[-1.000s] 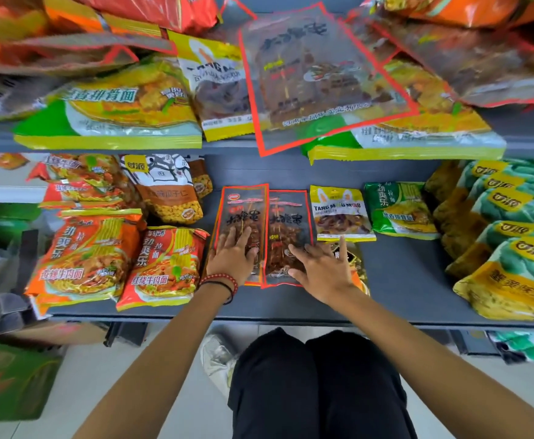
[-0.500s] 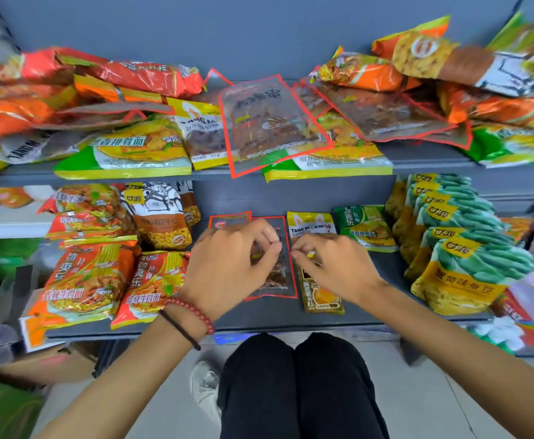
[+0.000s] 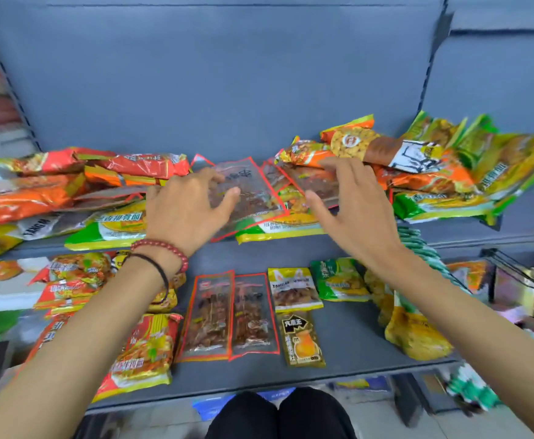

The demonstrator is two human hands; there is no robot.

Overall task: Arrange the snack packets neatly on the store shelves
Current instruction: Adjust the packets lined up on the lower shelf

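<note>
Two clear, red-edged skewer packets [image 3: 227,315] lie flat side by side on the lower shelf [image 3: 348,353]. On the upper shelf [image 3: 449,229] a similar clear red-edged packet [image 3: 253,198] rests tilted on a messy pile of snack bags. My left hand [image 3: 186,210] hovers at that packet's left edge with fingers spread, holding nothing. My right hand [image 3: 351,204] is raised over a second clear packet [image 3: 316,182] to the right, fingers apart, also holding nothing.
Orange and red bags [image 3: 69,182] pile up at the upper left, green and yellow bags [image 3: 468,172] at the upper right. Noodle packs [image 3: 145,346], a yellow packet [image 3: 294,289], a dark sachet [image 3: 303,337] and green bags [image 3: 338,280] sit below. My knees [image 3: 278,416] are under the shelf.
Both hands have left the skewer packets on the lower shelf and risen to the upper shelf's pile. The view has tilted upward.
</note>
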